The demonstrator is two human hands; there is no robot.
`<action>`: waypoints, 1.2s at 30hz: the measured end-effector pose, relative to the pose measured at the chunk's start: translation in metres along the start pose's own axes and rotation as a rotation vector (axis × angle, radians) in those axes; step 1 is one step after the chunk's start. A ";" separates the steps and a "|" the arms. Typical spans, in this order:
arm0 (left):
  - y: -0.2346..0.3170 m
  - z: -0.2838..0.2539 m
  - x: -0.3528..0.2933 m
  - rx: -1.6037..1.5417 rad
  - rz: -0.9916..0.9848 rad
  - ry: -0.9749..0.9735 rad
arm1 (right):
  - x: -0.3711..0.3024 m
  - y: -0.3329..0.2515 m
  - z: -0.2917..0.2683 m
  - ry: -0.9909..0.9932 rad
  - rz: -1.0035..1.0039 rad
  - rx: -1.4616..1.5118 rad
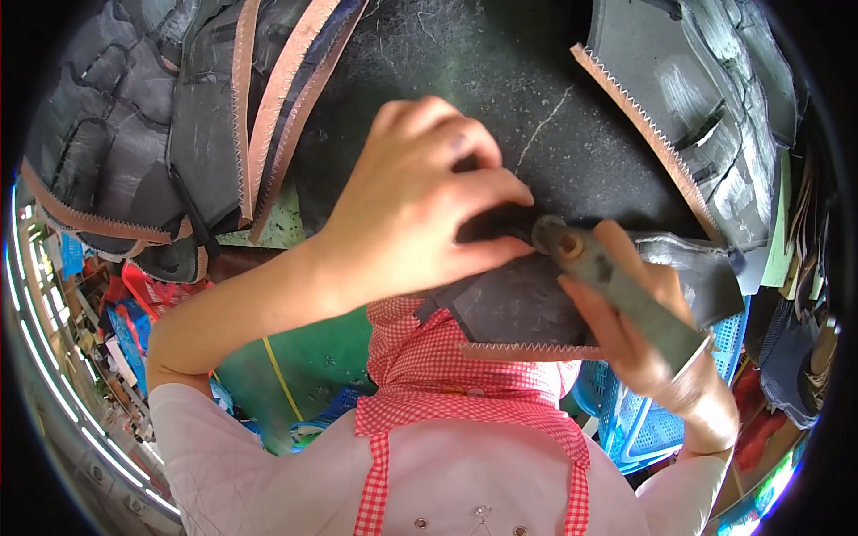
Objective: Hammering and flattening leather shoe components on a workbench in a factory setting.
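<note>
My right hand (651,295) grips a hammer (626,290) with a small round face, a brown wooden plug and a long grey head that widens toward my wrist. Most of its handle is hidden by the hand. Left of the hammer face, my left hand (424,192) is bent over, thumb and forefinger pinching the dark upper edge of a grey leather piece (527,308). That piece lies at the near side of the work surface, its lower edge trimmed with a tan, zigzag-stitched strip. What exactly sits between the fingertips is in shadow.
Stacked dark leather pieces with tan stitched edges (206,134) lie at the left; a similar stack (688,98) is at the right. Between them spreads the dark, scratched work surface (447,54). A blue plastic basket (657,429) stands below right, beside my red checked apron (465,411).
</note>
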State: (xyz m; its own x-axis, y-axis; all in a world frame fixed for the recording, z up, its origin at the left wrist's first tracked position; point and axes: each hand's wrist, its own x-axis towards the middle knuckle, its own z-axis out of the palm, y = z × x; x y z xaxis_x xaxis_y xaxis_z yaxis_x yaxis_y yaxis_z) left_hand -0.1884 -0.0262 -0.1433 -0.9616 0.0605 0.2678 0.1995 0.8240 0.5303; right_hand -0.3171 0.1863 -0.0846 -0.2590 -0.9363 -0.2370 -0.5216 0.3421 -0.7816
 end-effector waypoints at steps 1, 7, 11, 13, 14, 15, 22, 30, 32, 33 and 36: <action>0.000 0.000 -0.006 -0.030 -0.048 0.003 | 0.000 0.001 0.002 0.083 -0.026 0.037; 0.012 0.007 -0.020 0.078 -0.046 0.087 | 0.003 -0.004 0.000 -0.017 0.045 -0.072; 0.014 -0.001 -0.024 0.198 -0.158 0.088 | 0.000 -0.006 0.003 -0.059 -0.043 -0.225; 0.014 0.003 -0.031 0.125 -0.159 0.083 | -0.002 0.000 0.008 0.074 0.067 0.066; 0.013 0.009 -0.031 -0.004 -0.219 0.093 | -0.003 0.000 0.007 0.074 0.063 0.064; 0.015 0.011 -0.032 0.000 -0.220 0.097 | -0.003 0.001 0.006 0.073 0.021 0.050; 0.025 0.019 -0.034 0.041 -0.180 0.161 | 0.002 -0.005 0.002 0.069 0.010 -0.061; 0.036 0.019 -0.032 0.156 -0.102 0.073 | 0.007 0.000 0.008 0.073 -0.069 -0.036; 0.038 0.021 -0.032 0.173 -0.092 0.079 | 0.011 -0.007 -0.001 -0.052 0.046 0.013; 0.038 0.022 -0.032 0.189 -0.083 0.086 | 0.015 -0.008 -0.005 -0.051 0.044 0.012; 0.035 0.022 -0.031 0.179 -0.070 0.121 | 0.013 -0.015 -0.010 -0.050 -0.030 -0.158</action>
State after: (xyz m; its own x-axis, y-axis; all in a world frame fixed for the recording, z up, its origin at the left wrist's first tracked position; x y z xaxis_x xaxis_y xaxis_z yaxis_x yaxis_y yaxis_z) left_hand -0.1560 0.0132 -0.1510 -0.9401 -0.0598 0.3355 0.0856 0.9115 0.4024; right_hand -0.3206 0.1692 -0.0703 -0.2025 -0.9479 -0.2461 -0.6510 0.3180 -0.6893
